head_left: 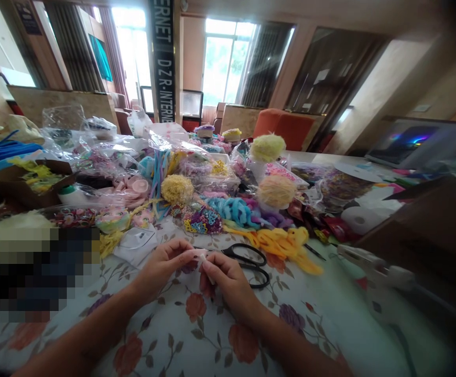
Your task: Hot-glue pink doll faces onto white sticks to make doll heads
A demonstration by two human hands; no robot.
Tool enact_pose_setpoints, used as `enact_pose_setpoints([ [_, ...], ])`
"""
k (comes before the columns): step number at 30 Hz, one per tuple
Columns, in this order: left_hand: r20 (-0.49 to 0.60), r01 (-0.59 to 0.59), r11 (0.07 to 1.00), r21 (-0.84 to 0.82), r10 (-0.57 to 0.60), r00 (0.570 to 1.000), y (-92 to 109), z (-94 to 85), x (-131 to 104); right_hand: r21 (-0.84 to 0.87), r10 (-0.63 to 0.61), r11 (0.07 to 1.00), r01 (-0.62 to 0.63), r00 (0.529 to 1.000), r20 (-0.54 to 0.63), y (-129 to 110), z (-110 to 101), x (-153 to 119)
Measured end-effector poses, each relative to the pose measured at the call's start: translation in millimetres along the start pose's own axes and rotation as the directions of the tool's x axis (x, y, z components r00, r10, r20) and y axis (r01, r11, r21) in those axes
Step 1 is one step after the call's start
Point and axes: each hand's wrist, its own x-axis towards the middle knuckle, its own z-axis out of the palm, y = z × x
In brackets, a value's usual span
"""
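Note:
Over the flowered tablecloth (pixel 196 330), my left hand (pixel 172 257) and my right hand (pixel 225 275) meet fingertip to fingertip. Pinched between them is a small thin white piece (pixel 202 256), too small to name, with its ends hidden by my fingers. Just behind my right hand lies a pair of scissors (pixel 265 280) with black handles; my hands partly cover its blades. Orange-yellow fluffy yarn (pixel 286 243) spreads to the right of the scissors. Left of my hands rests a folded white packet (pixel 136 246).
Craft supplies pile across the back: a yellow pompom (pixel 176 189), a peach pompom (pixel 276 190), blue fluffy yarn (pixel 228 208) and a bag of colourful beads (pixel 203 221). A white glue gun (pixel 377 267) lies right, near a cardboard box (pixel 428 235). A blurred patch covers the left.

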Motion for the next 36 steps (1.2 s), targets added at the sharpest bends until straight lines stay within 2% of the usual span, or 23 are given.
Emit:
enact_pose_setpoints([
  [4, 0.019, -0.01, 1.0, 0.029, 0.009, 1.0, 1.5, 2.8, 0.9, -0.074, -0.071, 0.995, 0.071, 0.997, -0.006, -3.7, -1.6, -0.6],
  [10, 0.032, -0.07, 0.988, 0.138, 0.066, 0.997, 4.3, 3.1, -0.8, -0.177, -0.108, 0.979, 0.1, 0.994, -0.034, -3.6, -2.8, -2.0],
  [20, 0.035, -0.218, 0.964, 0.153, 0.215, 0.976, -0.5, 0.8, -0.3, -0.151, -0.109, 0.983, 0.101, 0.993, -0.041, -2.8, -2.7, -1.3],
  [25, 0.024, -0.254, 0.955, 0.154, 0.253, 0.967, -1.5, 1.7, -0.5, -0.134, -0.119, 0.985, 0.112, 0.992, -0.042, -4.4, -1.7, -1.5],
  [29, -0.003, -0.298, 0.93, 0.215, 0.305, 0.952, -2.7, 2.8, -1.0, -0.118, -0.114, 0.987, 0.107, 0.992, -0.052, -5.5, -0.9, -1.0],
  [31, -0.009, -0.344, 0.889, 0.301, 0.364, 0.932, -3.0, 3.4, -1.7, -0.114, -0.111, 0.988, 0.104, 0.992, -0.06, -4.8, -1.1, -0.6],
  [33, 0.003, -0.424, 0.801, 0.422, 0.466, 0.885, -3.1, 4.1, -2.3, -0.114, -0.107, 0.988, 0.099, 0.992, -0.064, -3.3, -1.5, -0.5],
  [36, 0.073, -0.561, 0.595, 0.576, 0.645, 0.76, -3.9, 5.2, -2.8, -0.119, -0.104, 0.988, 0.096, 0.993, -0.062, -0.5, -1.8, -0.8],
])
